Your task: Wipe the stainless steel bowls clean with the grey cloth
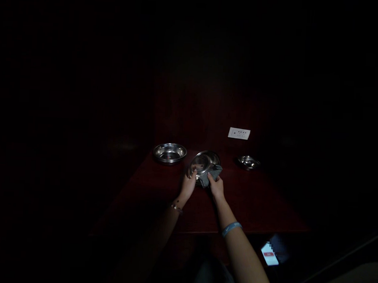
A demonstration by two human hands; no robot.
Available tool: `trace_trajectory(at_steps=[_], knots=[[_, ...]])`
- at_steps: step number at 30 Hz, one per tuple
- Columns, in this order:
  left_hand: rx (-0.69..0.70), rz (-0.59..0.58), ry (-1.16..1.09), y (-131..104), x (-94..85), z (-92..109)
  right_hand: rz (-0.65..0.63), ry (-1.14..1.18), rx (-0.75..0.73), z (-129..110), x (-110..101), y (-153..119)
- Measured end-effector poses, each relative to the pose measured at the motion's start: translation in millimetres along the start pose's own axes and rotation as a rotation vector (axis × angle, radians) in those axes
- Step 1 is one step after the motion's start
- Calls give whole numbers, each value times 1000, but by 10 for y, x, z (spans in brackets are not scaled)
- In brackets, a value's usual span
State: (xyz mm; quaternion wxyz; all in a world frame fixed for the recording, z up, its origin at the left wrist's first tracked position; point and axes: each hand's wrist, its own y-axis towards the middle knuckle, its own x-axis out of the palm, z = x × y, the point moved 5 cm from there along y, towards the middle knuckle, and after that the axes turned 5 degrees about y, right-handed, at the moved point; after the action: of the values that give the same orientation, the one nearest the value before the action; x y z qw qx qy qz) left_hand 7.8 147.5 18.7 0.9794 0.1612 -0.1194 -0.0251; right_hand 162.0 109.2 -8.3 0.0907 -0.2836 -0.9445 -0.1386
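My left hand (188, 183) grips the left rim of a shiny metal bowl (203, 161), thumb on the inside edge. The bowl is tilted toward me above the dark red table (179, 208). At its lower right rim my right hand (216, 185) is closed on a grey-green cloth (210, 176), which touches the bowl's edge. The fingers under the bowl and behind the cloth are hidden.
A wide metal basin (170, 153) stands to the left on the table. Farther right lies a smaller metal dish (249, 162). A white socket plate (239, 133) is on the back wall. Below the table's front edge a phone screen (269, 254) glows. The surroundings are very dark.
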Motion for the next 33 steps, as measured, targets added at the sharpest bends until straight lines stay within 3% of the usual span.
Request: trace_trajectory(at_steps=[9,13,25,33], knots=[[29,4,46,18,12,-38,12,71,-50,-32,13,-10],[-20,34,74,15,-5,-72,18,61,-29,-23,4,-11],[-16,-18,-11,-44,44,113,44,45,7,-33,-14,-21],[-113,-21,-48,-86,69,123,81,85,31,-68,-25,-30]])
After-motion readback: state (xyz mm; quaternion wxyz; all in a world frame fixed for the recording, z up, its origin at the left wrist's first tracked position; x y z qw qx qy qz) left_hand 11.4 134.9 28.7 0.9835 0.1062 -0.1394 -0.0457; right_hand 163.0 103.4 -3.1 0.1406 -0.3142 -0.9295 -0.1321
